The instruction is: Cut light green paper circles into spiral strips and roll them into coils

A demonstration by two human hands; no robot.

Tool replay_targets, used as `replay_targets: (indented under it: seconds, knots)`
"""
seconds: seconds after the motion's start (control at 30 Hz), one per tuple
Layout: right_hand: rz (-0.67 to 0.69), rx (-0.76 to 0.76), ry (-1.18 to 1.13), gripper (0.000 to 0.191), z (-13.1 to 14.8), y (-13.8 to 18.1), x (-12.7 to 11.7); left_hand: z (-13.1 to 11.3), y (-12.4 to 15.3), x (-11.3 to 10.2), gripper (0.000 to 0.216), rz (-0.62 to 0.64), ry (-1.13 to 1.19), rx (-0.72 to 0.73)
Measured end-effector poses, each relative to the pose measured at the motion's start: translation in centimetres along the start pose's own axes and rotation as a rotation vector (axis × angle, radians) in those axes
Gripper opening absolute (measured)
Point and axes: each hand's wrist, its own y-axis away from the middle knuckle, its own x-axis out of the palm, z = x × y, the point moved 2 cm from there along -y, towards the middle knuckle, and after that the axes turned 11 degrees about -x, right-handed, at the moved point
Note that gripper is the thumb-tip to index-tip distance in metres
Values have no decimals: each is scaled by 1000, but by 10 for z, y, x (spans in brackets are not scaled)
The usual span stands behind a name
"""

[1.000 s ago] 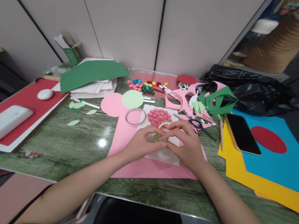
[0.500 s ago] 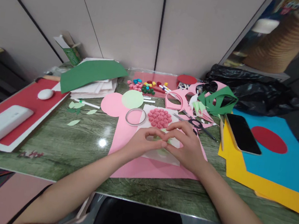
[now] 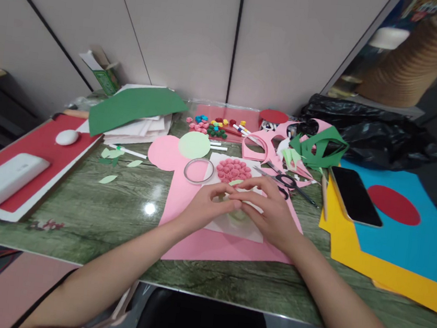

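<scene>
My left hand (image 3: pixel 209 205) and my right hand (image 3: pixel 271 207) meet fingertip to fingertip over a white sheet (image 3: pixel 215 228). Their fingers are closed on a piece of pale green paper (image 3: pixel 236 183), whose edge shows above the fingertips; its full shape is hidden. More pale green shows on the sheet below the fingers. Just beyond the hands, a round cluster of pink rolled-paper flowers (image 3: pixel 233 170) lies on the same sheet. Under it all is a pink sheet (image 3: pixel 193 248). A ring-shaped roll of clear tape (image 3: pixel 186 171) sits to the left of the flowers.
Scissors (image 3: pixel 285 180), a pen (image 3: pixel 307 196) and pink and green paper scraps (image 3: pixel 319 146) lie to the right, with a phone (image 3: pixel 355 195) on coloured sheets. Pale green paper leaves (image 3: pixel 107 178) are at left. Small coloured paper rolls (image 3: pixel 199 127) lie at the back.
The fingers have shifted slightly on the pale green paper, and its edge now shows above the fingertips. My right fingers are straighter than before.
</scene>
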Motion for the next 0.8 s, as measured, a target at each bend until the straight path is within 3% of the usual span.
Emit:
replay_targets:
  seconds: [0.23, 0.4, 0.8]
  knots:
    - [-82, 62, 40, 8, 0, -1, -4, 3, 1, -1, 17, -12, -65, 3]
    - [-94, 70, 44, 13, 2, -2, -4, 5, 1, -1, 21, 27, -85, 1]
    - [-78, 47, 44, 13, 6, -3, -4, 6, -1, 2, 14, 70, 77, -28]
